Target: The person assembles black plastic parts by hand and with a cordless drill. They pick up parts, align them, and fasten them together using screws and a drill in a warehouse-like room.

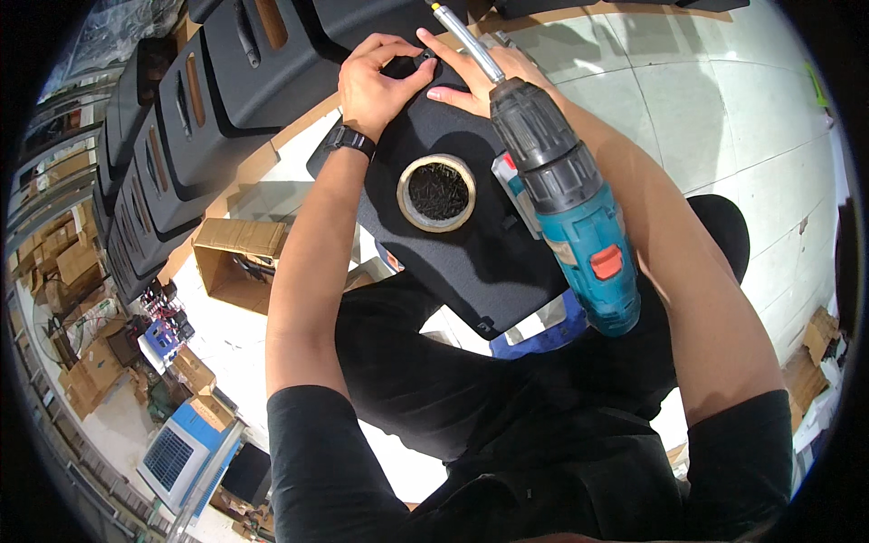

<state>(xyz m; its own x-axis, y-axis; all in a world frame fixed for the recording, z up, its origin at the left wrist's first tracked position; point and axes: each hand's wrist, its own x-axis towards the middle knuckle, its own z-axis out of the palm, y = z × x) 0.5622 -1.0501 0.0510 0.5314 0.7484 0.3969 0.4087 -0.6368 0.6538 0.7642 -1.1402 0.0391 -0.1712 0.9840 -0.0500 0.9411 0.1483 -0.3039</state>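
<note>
My left hand (380, 81), with a black watch on its wrist, pinches a small black part (424, 59) between thumb and fingers at the far end of a black box (434, 281). My right hand (480, 72) is just beside it, index finger and thumb stretched apart; the rest is partly hidden by the drill. A teal and black cordless drill (570, 217) with a long silver bit (469, 43) stands over the box's right side, in front of my right forearm. Whether it rests on the box cannot be told. A tape roll (405, 201) full of black screws (438, 191) sits on the box.
Several similar black boxes (195, 109) with slotted handles stand in a row on the left. An open cardboard carton (237, 258) is beside my left forearm. A blue thing (552, 333) lies beneath the box's near edge. Pale tiles (670, 109) cover the floor.
</note>
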